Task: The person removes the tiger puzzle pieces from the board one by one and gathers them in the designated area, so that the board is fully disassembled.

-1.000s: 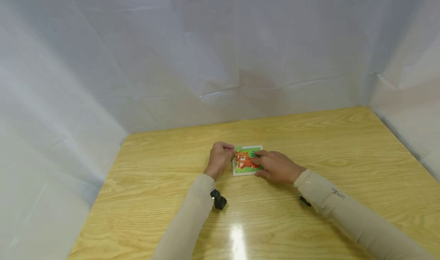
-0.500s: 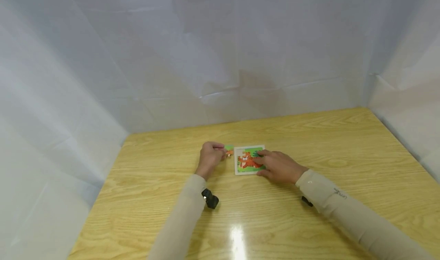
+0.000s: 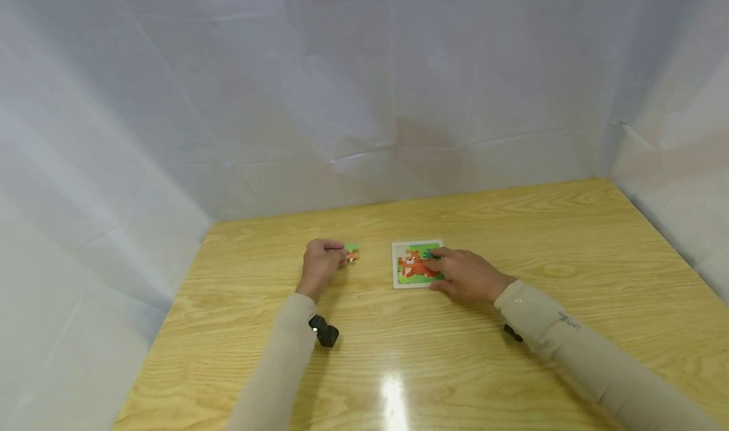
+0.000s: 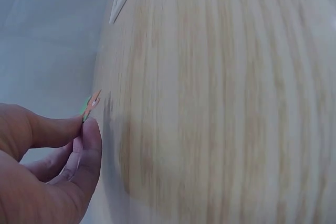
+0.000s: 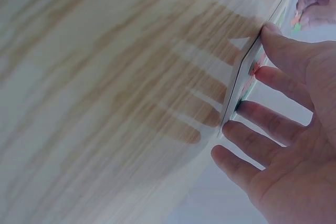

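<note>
Pinched in my left hand point(image 3: 321, 268) was a puzzle piece point(image 3: 352, 254); my right hand point(image 3: 468, 276), fingers apart, seemingly touched the puzzle point(image 3: 412, 269).

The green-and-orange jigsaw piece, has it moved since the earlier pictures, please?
Yes, the piece moved left, toward the left edge of the yellow wooden table.

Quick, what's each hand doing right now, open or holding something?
Left hand: closed, pinching a puzzle piece.
Right hand: open, fingers spread, touching the puzzle board.
</note>
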A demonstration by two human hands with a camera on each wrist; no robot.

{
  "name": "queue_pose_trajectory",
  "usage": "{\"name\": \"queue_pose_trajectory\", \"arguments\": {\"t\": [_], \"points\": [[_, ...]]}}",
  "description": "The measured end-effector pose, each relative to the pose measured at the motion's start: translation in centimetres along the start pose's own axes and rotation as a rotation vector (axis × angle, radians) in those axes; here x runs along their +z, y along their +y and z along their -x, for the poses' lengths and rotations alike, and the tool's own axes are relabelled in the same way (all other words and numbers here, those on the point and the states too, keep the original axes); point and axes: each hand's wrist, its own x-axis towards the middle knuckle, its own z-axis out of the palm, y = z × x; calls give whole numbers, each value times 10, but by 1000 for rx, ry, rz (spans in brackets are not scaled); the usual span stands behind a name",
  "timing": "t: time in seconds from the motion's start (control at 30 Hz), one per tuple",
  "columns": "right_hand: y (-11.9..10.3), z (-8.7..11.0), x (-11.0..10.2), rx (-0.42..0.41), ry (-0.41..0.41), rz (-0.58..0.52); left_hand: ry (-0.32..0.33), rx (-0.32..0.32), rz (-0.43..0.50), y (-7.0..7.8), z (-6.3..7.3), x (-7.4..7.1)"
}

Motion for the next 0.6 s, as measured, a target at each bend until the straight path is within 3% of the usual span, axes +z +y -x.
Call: {"name": "queue_pose_trajectory", "arguments": {"t": [0.37, 0.6], "points": [[4, 2, 0, -4, -4, 0, 26, 4, -38, -9, 0, -20], [6, 3, -1, -7, -2, -4, 11, 15, -7, -12, 2, -27]]}}
